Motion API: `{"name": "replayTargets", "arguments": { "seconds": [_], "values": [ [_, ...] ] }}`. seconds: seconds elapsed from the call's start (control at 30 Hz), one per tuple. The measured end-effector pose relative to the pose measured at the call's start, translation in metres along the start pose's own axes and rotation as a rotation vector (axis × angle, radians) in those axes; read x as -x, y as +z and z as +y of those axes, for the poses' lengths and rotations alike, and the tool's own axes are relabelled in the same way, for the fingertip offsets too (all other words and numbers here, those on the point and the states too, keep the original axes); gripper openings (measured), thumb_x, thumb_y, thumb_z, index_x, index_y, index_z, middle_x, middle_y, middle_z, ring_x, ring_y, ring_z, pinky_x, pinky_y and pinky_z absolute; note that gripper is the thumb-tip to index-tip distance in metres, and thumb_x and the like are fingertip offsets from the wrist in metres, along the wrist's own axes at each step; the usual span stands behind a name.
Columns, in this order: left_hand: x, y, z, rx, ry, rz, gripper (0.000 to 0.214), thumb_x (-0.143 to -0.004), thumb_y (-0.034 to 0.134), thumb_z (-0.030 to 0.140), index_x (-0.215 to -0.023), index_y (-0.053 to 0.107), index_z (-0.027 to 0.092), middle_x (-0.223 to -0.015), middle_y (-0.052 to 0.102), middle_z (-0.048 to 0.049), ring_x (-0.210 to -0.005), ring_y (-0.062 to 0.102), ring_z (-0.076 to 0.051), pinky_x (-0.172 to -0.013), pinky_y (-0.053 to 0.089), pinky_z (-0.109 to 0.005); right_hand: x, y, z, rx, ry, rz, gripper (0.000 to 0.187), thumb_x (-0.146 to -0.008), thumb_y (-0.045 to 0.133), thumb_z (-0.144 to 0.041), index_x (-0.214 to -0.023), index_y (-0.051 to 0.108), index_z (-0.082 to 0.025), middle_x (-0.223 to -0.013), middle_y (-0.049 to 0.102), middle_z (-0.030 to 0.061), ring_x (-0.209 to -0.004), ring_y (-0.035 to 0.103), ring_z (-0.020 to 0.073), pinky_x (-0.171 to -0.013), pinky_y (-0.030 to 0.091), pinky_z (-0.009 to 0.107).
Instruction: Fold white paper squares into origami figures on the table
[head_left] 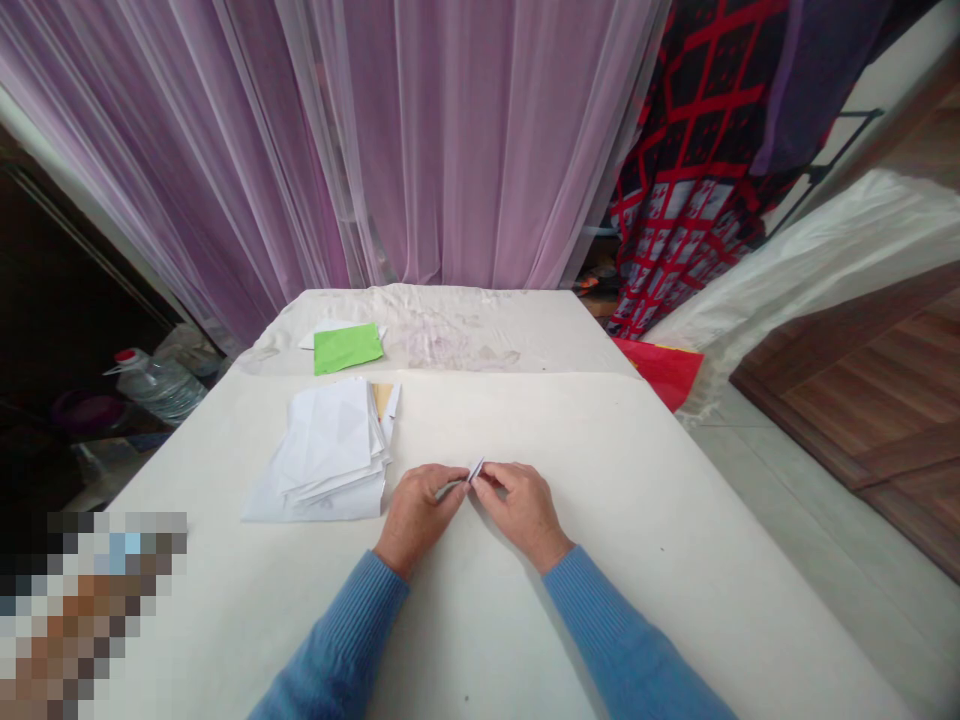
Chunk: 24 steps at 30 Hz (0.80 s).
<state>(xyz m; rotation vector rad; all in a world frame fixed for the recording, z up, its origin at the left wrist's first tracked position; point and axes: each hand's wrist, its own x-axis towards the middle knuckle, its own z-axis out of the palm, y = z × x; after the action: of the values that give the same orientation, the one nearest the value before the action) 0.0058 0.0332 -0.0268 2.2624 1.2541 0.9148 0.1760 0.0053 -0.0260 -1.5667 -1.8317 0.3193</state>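
Between my two hands is a small folded piece of white paper (476,468), seen nearly edge-on, with a pointed tip sticking up. My left hand (426,505) pinches its left side between thumb and fingertips. From the right, my right hand (523,508) pinches it the same way, and the fingertips of both hands almost meet. The fingers cover much of the paper, so its full folded shape is hidden. Left of my left hand lies a loose stack of white paper sheets (328,440).
A green paper piece (348,348) lies farther back on the white-covered table (600,560). Something red (664,372) hangs at the right edge. A large plastic bottle (159,385) stands beyond the left edge. Purple curtains (465,140) hang behind. The lower left corner is pixelated.
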Motion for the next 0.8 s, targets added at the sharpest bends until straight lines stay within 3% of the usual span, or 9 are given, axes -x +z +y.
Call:
{"name": "replayTargets", "arguments": {
  "seconds": [0.3,0.5,0.8],
  "values": [
    [0.0032,0.0036,0.006,-0.182,0.047,0.067,0.015,-0.085,0.061,0.021,-0.096,0.07,0.021,-0.086,0.075,-0.0036,-0.081,0.068,-0.018,-0.078,0.053,-0.03,-0.0005,0.0008,-0.0053,0.082,0.017,0.008,0.014,-0.084,0.056,-0.024,-0.082,0.069,-0.022,-0.074,0.072,0.0004,-0.071,0.064,0.0151,-0.073,0.038,0.025],
    [0.0033,0.0062,0.0034,-0.259,0.066,0.107,0.017,-0.085,0.058,0.019,-0.098,0.069,0.019,-0.081,0.074,-0.0045,-0.077,0.068,-0.018,-0.073,0.052,-0.029,0.0006,0.0036,-0.0048,0.084,0.035,0.026,0.028,-0.079,0.056,-0.022,-0.105,0.067,-0.022,-0.081,0.073,0.0006,-0.076,0.065,0.0161,-0.076,0.04,0.025],
    [0.0014,0.0042,0.0034,-0.254,0.002,0.131,0.018,-0.083,0.059,0.017,-0.094,0.072,0.022,-0.076,0.073,-0.0019,-0.074,0.067,-0.016,-0.073,0.05,-0.028,0.003,0.0062,-0.0025,0.091,-0.038,0.064,0.035,-0.076,0.057,-0.018,-0.109,0.067,-0.021,-0.083,0.073,0.0021,-0.076,0.065,0.0166,-0.077,0.042,0.027]
  ]
}}
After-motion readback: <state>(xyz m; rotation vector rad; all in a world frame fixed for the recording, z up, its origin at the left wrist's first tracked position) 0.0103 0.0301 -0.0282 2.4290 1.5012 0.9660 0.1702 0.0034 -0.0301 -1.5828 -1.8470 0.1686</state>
